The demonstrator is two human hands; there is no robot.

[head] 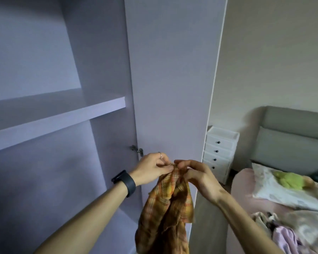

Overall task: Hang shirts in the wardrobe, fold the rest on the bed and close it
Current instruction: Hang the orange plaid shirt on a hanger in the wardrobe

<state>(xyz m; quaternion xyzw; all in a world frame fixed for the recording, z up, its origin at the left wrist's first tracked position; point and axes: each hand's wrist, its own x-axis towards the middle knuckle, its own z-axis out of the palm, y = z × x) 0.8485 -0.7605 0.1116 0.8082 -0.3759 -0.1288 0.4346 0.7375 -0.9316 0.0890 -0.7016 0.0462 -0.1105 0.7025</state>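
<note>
Both hands meet at chest height in front of the open wardrobe door [173,79], pinching the top edge of an orange-and-yellow plaid shirt [165,213]. The left hand [152,169], with a ring [160,154] on one finger and a dark wristband [124,182] behind it, has thumb and fingers curled onto the fabric. The right hand [196,177] grips the same bunched edge just beside it, fingers bent. The rest of the shirt hangs crumpled below the hands. A thin pale piece shows between the fingertips, perhaps a loop or a hook; it is too small to tell. Just beyond the left hand sits a metal hinge [137,149], and above and left of it a wardrobe shelf [62,121]. Right of the right hand stand a white chest of drawers [219,151] and the bed [240,195], with a pillow [275,191], a green garment [288,180] and a heap of clothes [283,233].
</note>
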